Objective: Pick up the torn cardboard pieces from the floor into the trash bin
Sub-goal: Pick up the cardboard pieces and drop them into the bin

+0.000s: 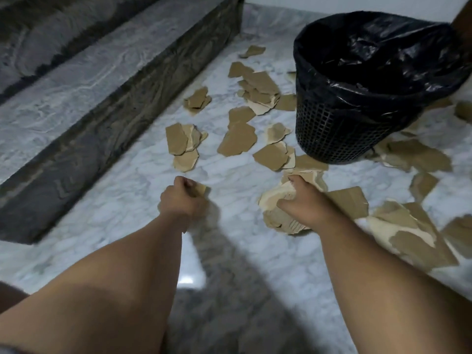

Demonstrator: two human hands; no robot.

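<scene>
our right hand (297,200) clutches a cardboard wad (277,208) — the trash bin (332,129) sits just ahead-right; our left hand (182,198) pinches a scrap (201,188).

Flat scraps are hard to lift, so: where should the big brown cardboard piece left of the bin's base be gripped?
The big cardboard piece lies flat on the floor, so pinch an edge. Its near-left corner looks best, from the person's side: nothing overlaps it there.

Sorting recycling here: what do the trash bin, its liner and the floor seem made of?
Trash bin: likely black plastic, moulded grid mesh wall. Liner: thin black plastic film, glossy, crinkled. Floor: polished marble or marble-look tile, grey veining, light glare.
</scene>
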